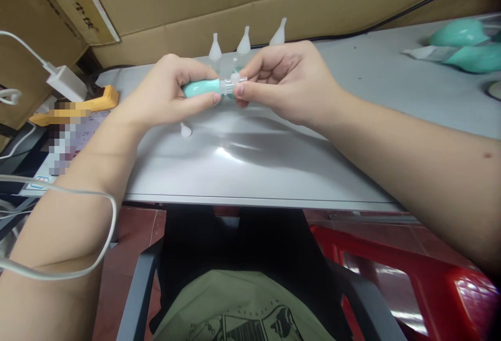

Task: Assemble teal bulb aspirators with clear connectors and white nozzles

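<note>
My left hand (166, 96) is closed round a teal bulb (201, 87) held just above the grey table (250, 163). My right hand (279, 83) pinches a small clear plastic fitting (234, 83) that meets the bulb's right end. Three white cone-shaped tips (243, 43) stand upright in a row right behind my hands. A small white cap (185, 131) lies on the table below my left hand.
Cardboard boxes (235, 2) wall the back and left. More teal bulbs (465, 44) lie at the far right. A white charger (64, 81) with cable and a yellow tool (102, 98) sit at the left. A red stool (410, 278) stands below the table edge.
</note>
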`<state>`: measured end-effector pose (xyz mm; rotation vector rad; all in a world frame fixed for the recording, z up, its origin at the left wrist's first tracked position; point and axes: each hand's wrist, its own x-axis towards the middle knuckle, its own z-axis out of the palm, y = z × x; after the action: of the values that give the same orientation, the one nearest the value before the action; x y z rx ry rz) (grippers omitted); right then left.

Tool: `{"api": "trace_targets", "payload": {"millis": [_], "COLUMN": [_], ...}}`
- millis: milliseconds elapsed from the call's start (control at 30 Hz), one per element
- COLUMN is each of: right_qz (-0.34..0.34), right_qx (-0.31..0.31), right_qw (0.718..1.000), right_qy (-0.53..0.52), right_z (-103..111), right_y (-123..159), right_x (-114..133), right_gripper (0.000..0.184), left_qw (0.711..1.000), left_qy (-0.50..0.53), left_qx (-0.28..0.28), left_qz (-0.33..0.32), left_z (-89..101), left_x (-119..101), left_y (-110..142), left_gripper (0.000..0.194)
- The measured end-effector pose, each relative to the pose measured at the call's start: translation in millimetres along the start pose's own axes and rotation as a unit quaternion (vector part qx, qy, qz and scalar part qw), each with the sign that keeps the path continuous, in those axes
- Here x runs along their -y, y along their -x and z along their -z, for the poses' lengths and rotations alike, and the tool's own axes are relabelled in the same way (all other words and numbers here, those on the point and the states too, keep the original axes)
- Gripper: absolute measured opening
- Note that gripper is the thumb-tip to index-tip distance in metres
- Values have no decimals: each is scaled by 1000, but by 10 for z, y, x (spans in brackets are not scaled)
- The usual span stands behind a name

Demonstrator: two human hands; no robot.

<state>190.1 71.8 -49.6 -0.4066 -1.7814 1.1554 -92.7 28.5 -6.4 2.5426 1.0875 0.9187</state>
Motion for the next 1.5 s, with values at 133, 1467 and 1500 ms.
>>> {"api": "trace_targets", "payload": {"millis": [133, 1467, 1500], "right_qz": [-5, -14, -10], "right_qx": [25, -1, -1], "right_qw": [1000, 1000, 1000], "right_qy": [-11, 16, 18], "right_z": [28, -50, -43], "right_y": [5, 45, 46], "right_x": [22, -10, -17], "right_gripper": [30, 50, 49], "left_qw": [1000, 1000, 1000], "left_qy": [-7, -14, -16], "left_qx": [11, -2, 0], "left_qz": [-15, -19, -21], "left_z": [28, 1, 3], "left_x": [-5, -56, -47], "left_y": [12, -17, -17], "left_gripper": [34, 29, 28]}}
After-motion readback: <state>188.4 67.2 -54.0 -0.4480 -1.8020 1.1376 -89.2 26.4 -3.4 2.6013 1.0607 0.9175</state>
